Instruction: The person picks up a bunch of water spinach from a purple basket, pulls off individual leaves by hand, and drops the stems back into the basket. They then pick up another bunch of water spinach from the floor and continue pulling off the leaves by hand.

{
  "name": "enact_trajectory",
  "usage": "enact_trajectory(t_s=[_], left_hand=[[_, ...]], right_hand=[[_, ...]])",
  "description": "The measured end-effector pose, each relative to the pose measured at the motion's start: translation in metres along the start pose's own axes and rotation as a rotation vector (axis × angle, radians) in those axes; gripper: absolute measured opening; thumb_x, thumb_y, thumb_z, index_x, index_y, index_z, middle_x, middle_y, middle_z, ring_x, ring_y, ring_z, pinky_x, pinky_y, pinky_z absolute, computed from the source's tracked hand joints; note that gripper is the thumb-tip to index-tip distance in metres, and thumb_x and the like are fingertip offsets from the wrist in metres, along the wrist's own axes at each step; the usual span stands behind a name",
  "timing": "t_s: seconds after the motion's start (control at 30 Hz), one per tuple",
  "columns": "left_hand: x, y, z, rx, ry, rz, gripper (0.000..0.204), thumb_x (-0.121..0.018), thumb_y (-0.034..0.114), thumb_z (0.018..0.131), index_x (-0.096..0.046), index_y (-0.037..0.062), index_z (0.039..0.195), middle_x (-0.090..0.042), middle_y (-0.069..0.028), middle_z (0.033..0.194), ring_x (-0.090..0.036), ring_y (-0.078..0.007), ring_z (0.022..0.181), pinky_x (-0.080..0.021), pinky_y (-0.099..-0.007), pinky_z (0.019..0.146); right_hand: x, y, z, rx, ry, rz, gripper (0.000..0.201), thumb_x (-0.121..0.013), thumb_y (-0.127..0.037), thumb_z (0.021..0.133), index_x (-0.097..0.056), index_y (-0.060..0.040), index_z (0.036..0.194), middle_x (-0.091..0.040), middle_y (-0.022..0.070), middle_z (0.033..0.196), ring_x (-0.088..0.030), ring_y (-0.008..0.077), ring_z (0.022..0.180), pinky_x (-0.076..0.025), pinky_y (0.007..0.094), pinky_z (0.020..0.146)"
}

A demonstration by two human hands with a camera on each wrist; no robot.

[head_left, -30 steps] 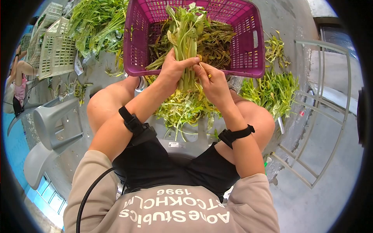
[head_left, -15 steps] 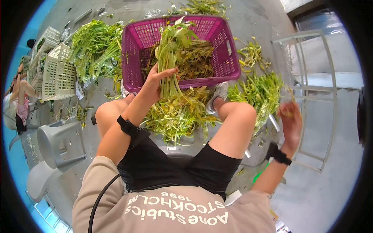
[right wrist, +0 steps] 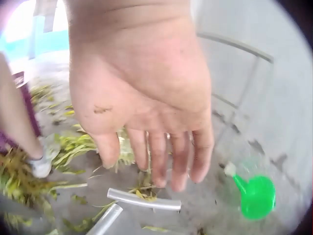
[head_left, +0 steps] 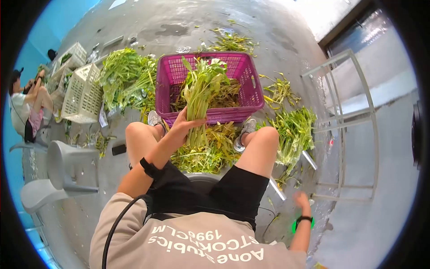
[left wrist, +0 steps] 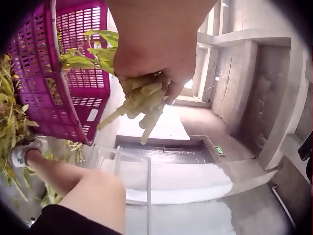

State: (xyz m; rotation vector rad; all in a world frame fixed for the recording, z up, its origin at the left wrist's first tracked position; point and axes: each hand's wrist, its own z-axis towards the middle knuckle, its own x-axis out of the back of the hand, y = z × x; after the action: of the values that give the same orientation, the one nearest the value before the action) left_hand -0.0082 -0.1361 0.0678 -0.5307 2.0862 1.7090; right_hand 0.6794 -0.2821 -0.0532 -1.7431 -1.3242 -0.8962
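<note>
My left hand (head_left: 184, 124) grips a bunch of leafy greens (head_left: 202, 87) by its stems, leaves pointing away from me over the purple crate (head_left: 224, 115). In the left wrist view the cut stem ends (left wrist: 146, 95) poke out below the curled fingers. Far out to the right, low beside the stool, is my right hand (head_left: 303, 201). The right wrist view has its palm (right wrist: 142, 83) bare and its fingers extended, holding nothing. Wilted brownish greens (head_left: 224, 96) lie inside the crate.
Loose yellowing leaves (head_left: 206, 154) lie between my feet, and more greens (head_left: 293, 134) to the right. Plastic tubes (right wrist: 146, 200) and a green watering can (right wrist: 259, 198) are near my right hand. A metal frame (head_left: 374, 134) stands right; pale crates (head_left: 83, 96) and a seated person (head_left: 31, 107) left.
My right hand has left the bunch, swung out to the right with a yellowish scrap, and now holds nothing. The left hand has kept its grip on the greens. The head view has shifted.
</note>
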Motion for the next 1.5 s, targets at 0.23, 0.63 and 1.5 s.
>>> enact_trajectory(t_s=[0.23,0.63,1.5], left_hand=[[-0.028,-0.01,-0.05,-0.115,-0.066,0.085,0.052,-0.077,0.008,0.08,-0.054,0.0036,0.126,-0.067,-0.0065,0.102,-0.064,-0.0159,0.096,-0.051,-0.0325,0.083],[0.001,-0.065,-0.069,0.138,-0.079,-0.189,0.044,-0.07,0.003,0.084,-0.054,0.005,0.125,-0.065,-0.0082,0.104,-0.067,-0.0217,0.091,-0.056,-0.0371,0.08],[-0.018,-0.079,-0.061,0.349,-0.064,-0.135,0.058,-0.073,0.005,0.084,-0.046,0.0032,0.135,-0.065,-0.0082,0.111,-0.065,-0.0186,0.104,-0.053,-0.0327,0.088]], right_hand=[[0.137,-0.357,-0.011,0.506,0.267,0.739,0.025,-0.069,-0.018,0.091,-0.069,-0.0002,0.108,-0.072,0.0104,0.088,-0.065,0.0151,0.075,-0.052,0.0292,0.068],[0.062,-0.502,0.021,0.607,-0.26,1.218,0.027,-0.072,-0.02,0.09,-0.07,0.0033,0.104,-0.065,0.0029,0.072,-0.057,0.0074,0.062,-0.044,0.0235,0.056],[0.105,-0.472,0.075,0.515,0.277,1.334,0.017,-0.065,-0.008,0.092,-0.072,-0.0028,0.107,-0.07,0.0016,0.084,-0.055,0.0036,0.067,-0.042,0.0194,0.059]])
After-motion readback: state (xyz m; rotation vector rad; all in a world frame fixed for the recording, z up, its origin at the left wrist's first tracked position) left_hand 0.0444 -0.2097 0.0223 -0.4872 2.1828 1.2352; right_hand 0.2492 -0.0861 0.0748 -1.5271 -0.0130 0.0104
